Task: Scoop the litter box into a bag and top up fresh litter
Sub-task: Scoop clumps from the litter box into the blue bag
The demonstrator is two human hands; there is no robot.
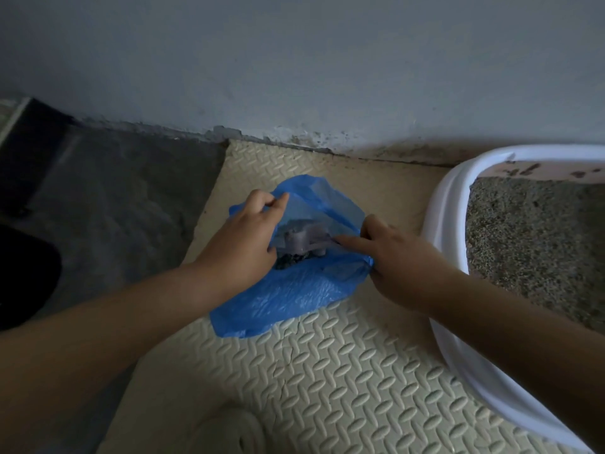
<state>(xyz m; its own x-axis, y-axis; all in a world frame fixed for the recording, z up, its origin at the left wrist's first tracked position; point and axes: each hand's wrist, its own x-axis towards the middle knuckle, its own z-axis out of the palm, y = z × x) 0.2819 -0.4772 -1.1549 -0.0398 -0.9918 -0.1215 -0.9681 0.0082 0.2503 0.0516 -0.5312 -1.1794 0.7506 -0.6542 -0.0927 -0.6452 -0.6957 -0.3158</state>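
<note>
A blue plastic bag lies open on the cream foam mat. My left hand pinches the bag's left rim and holds the mouth open. My right hand grips the handle of a greyish scoop whose head is inside the bag, index finger laid along it. Dark clumps sit under the scoop in the bag. The white litter box stands at the right, filled with grey-brown litter.
A blue-grey wall runs behind the mat, with grime along its base. Dark grey floor lies to the left of the mat. A pale slipper shows at the bottom edge.
</note>
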